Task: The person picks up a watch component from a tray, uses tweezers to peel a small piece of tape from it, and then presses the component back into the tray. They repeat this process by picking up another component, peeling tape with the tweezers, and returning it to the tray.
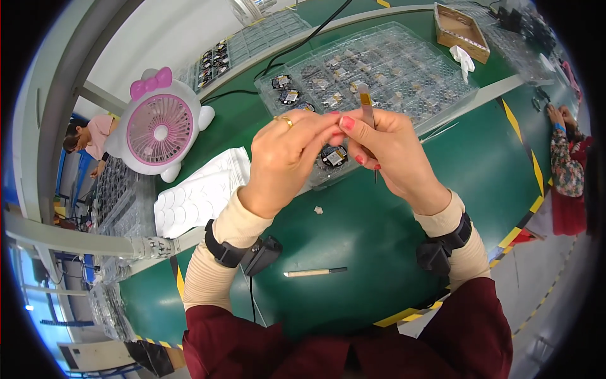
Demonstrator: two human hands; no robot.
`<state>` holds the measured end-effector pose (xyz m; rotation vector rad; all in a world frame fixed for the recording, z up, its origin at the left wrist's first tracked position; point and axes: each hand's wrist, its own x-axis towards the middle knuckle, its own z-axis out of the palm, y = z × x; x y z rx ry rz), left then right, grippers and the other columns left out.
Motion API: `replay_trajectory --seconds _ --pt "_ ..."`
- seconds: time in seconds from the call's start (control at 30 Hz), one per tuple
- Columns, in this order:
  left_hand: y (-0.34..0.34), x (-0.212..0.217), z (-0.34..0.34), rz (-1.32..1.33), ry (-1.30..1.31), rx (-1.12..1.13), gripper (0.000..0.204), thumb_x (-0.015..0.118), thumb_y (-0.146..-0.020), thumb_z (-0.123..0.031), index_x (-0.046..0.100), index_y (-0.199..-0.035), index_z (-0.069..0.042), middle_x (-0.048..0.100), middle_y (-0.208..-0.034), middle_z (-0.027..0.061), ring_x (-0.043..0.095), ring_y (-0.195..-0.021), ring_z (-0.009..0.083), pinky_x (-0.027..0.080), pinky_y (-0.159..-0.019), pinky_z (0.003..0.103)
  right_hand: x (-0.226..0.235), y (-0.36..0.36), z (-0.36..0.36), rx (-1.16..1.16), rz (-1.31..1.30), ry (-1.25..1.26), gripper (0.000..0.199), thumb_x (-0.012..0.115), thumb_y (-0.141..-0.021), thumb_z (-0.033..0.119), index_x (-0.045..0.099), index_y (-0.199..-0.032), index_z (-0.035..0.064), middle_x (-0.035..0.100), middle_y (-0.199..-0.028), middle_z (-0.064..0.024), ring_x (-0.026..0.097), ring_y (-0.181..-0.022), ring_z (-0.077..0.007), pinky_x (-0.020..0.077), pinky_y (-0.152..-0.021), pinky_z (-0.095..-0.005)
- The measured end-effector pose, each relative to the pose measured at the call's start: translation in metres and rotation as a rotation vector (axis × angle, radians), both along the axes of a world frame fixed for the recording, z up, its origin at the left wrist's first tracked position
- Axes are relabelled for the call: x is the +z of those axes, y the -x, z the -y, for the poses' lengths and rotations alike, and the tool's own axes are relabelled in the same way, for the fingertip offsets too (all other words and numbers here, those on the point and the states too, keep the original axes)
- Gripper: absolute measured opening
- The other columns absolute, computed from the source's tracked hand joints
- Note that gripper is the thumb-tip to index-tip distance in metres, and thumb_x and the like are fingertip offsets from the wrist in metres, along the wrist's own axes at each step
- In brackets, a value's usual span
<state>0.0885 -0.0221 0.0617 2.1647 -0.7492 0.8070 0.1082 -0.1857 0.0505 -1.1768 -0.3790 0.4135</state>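
My left hand (pixel 287 158) and my right hand (pixel 388 155) are raised together above the green table (pixel 353 234). Between their fingertips they pinch a small dark square part (pixel 333 155) with a yellow patch. The right hand also holds metal tweezers (pixel 366 107), whose upper end sticks up above the fingers. A ring is on one left finger. Both wrists wear black straps. Directly behind the hands lies a clear plastic tray (pixel 379 69) with several similar small parts in its cells.
A pink and white desk fan (pixel 161 126) stands at the left, by a stack of white moulded trays (pixel 202 192). A thin stick tool (pixel 314 272) and a small white scrap (pixel 319 210) lie on the table. A cardboard box (pixel 461 31) sits far right. Other people work at both sides.
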Motion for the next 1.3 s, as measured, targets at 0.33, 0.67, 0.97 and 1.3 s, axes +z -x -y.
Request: replay_trajectory --seconds 0.33,0.67,0.97,1.3 --pt "0.018 -0.006 -0.006 -0.093 0.283 0.185 0.012 0.058 -0.075 0.004 0.063 -0.086 0.001 0.060 -0.079 0.0068 0.055 -0.070 0.0139 0.044 -0.064 0.022 0.012 0.016 -0.002 0.253 -0.247 -0.226 0.026 0.045 -0.088 0.015 0.052 -0.108 -0.0001 0.060 -0.102 -0.0141 0.044 -0.045 -0.0063 0.0283 -0.040 -0.0153" --pt "0.029 -0.003 0.006 0.019 0.053 0.097 0.016 0.057 -0.076 0.006 0.062 -0.091 0.002 0.055 -0.088 0.0085 0.056 -0.073 0.0145 0.045 -0.064 0.022 -0.006 0.002 -0.002 0.231 -0.256 -0.240 0.021 0.047 -0.089 0.023 0.054 -0.087 0.0035 0.057 -0.077 -0.0042 0.034 -0.043 -0.0034 0.0235 -0.038 -0.0165" --pt "0.036 -0.004 0.007 0.106 0.050 0.159 0.019 0.059 -0.073 0.008 0.061 -0.090 0.001 0.057 -0.079 0.0093 0.058 -0.066 0.0178 0.047 -0.058 0.024 -0.011 0.011 -0.005 0.324 -0.303 -0.309 0.018 0.050 -0.088 0.019 0.054 -0.081 0.0034 0.047 -0.066 0.0019 0.032 -0.047 -0.0028 0.0225 -0.039 -0.0175" --pt "0.049 0.011 -0.003 -0.075 0.334 0.156 0.015 0.056 -0.076 0.005 0.062 -0.090 0.002 0.056 -0.082 0.0073 0.054 -0.067 0.0120 0.043 -0.060 0.021 -0.010 0.013 -0.008 0.387 -0.415 -0.337 0.012 0.052 -0.086 0.012 0.056 -0.083 0.0021 0.051 -0.070 -0.0023 0.032 -0.045 -0.0036 0.0247 -0.039 -0.0170"
